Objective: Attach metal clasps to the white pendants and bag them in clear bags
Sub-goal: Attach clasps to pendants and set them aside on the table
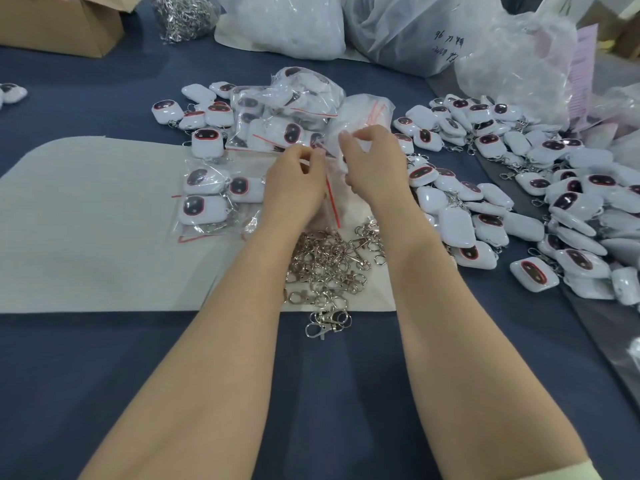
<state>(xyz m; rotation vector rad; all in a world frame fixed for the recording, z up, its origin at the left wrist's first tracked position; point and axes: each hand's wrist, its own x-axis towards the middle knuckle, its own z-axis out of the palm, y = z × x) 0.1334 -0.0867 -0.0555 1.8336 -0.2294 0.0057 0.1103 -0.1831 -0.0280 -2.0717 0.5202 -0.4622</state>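
Note:
Both hands meet over the far edge of a cream mat. My left hand pinches the edge of a clear bag with a red seal strip. My right hand, fingers curled, grips the same bag from the right. A pile of metal clasps lies on the mat just below the hands. Bagged white pendants lie to the left of my left hand. Loose white pendants with dark faces spread in a big heap to the right. Whether a pendant is inside the held bag is hidden.
More bagged pendants and a stack of empty clear bags lie beyond the hands. Large plastic sacks and a bag of clasps stand at the back; a cardboard box sits at the back left on the blue tablecloth.

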